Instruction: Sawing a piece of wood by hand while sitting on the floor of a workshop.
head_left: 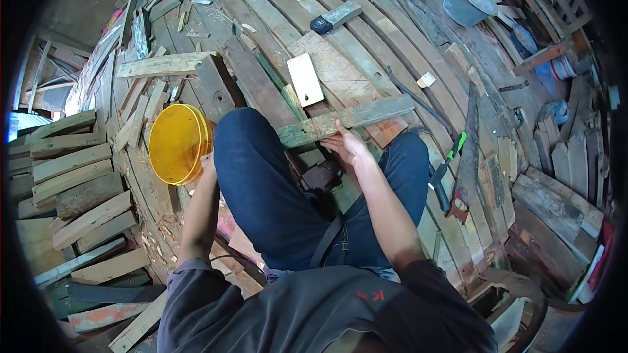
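My right hand [347,144] grips a weathered wooden plank [376,111] lying crosswise in front of my knees, thumb on its near face and fingers below its edge. My left hand [208,162] is beside a yellow bucket [171,145] tipped with its mouth toward the left; the knee and bucket hide its fingers, so its grip does not show. Beyond the plank lies a pale wooden block [305,78] with a dark hole near one end. To the right of my right knee are a handsaw [468,157] and a tool with a green-and-black handle [448,167].
Stacked timber offcuts [82,189] fill the left side. A dark metal bar [422,101] lies beyond my right knee. Farther off are a short wooden piece with a black end [337,16] and a grey bucket [468,1]. More scrap wood [549,202] is piled at right.
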### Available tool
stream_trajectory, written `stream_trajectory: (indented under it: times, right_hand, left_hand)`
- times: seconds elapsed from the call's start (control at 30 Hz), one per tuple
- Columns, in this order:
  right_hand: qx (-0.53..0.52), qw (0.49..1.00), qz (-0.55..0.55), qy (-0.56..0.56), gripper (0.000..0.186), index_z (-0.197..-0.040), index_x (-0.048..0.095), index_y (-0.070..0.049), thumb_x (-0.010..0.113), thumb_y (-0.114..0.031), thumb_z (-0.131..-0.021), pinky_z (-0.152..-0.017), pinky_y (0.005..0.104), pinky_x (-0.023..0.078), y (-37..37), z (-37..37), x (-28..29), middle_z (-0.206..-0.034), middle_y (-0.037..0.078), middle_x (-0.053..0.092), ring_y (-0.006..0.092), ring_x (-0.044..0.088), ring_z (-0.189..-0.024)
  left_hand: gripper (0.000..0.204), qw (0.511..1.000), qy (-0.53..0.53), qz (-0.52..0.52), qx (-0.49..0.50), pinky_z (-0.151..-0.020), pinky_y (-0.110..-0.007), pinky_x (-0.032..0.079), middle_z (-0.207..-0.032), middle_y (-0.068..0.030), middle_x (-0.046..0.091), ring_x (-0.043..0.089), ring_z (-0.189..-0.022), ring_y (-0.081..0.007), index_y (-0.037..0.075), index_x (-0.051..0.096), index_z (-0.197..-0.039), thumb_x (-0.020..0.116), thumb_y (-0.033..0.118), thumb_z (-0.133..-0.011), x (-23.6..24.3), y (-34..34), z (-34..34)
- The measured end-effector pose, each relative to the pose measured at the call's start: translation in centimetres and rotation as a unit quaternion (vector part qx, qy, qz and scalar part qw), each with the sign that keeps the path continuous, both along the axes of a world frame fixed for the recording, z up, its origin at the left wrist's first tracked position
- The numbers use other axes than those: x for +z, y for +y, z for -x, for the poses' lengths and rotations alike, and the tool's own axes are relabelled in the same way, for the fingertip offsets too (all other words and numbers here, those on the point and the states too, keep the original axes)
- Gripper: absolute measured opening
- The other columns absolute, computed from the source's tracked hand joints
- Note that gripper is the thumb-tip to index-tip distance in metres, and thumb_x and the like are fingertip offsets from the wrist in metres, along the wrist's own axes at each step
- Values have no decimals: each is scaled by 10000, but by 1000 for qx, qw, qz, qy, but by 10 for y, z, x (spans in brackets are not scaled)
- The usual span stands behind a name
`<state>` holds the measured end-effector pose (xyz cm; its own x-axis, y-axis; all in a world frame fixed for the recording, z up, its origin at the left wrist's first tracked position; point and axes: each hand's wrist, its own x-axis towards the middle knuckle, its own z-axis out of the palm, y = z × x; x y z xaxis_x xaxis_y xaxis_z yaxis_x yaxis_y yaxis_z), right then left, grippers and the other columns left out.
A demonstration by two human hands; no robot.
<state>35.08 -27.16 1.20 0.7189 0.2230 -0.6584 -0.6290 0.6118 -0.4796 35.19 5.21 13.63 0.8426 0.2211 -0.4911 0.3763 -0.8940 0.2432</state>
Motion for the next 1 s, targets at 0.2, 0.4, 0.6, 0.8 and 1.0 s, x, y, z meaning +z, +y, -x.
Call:
stream_trajectory:
  times: [0.2,0.4,0.6,0.8,1.0]
  right_hand:
    - [12,999,9,37,543,-1195,456,80,583,-374,-925,-902,514,497,-10,3,6,-1103,280,562,401,583,-1025]
    - [90,988,102,76,535,-1194,455,75,595,-362,-920,-780,443,550,-25,10,12,-1010,254,607,350,645,-898]
    - [203,854,478,-46,366,-915,628,-36,659,-388,-824,-632,447,523,-46,14,14,-775,114,662,303,647,-688]
    - [105,572,799,-154,480,-1096,545,12,695,-275,-742,-857,571,435,-27,20,67,-1236,253,472,431,488,-1109]
    - [311,566,738,-198,882,-1487,145,-24,628,-290,-798,-1085,653,127,-21,20,60,-1536,264,81,470,43,-1414]
  left_hand:
    - [486,998,-31,51,35,-874,-413,463,-1075,-222,627,622,-1006,-322,24,576,-1176,431,426,-945,-21,25,16]
    - [461,993,-60,91,44,-841,-418,472,-1029,-228,635,632,-975,-325,16,590,-1138,439,402,-938,-37,38,1]
    - [436,993,-58,85,51,-809,-423,481,-982,-234,644,642,-945,-329,8,605,-1100,448,378,-931,-32,27,17]
    - [414,994,-47,80,52,-777,-428,490,-936,-240,652,652,-914,-332,0,620,-1062,457,355,-924,-22,11,25]
    - [393,994,-49,81,45,-744,-433,499,-889,-246,660,662,-883,-336,-7,634,-1024,465,331,-917,-11,-10,22]
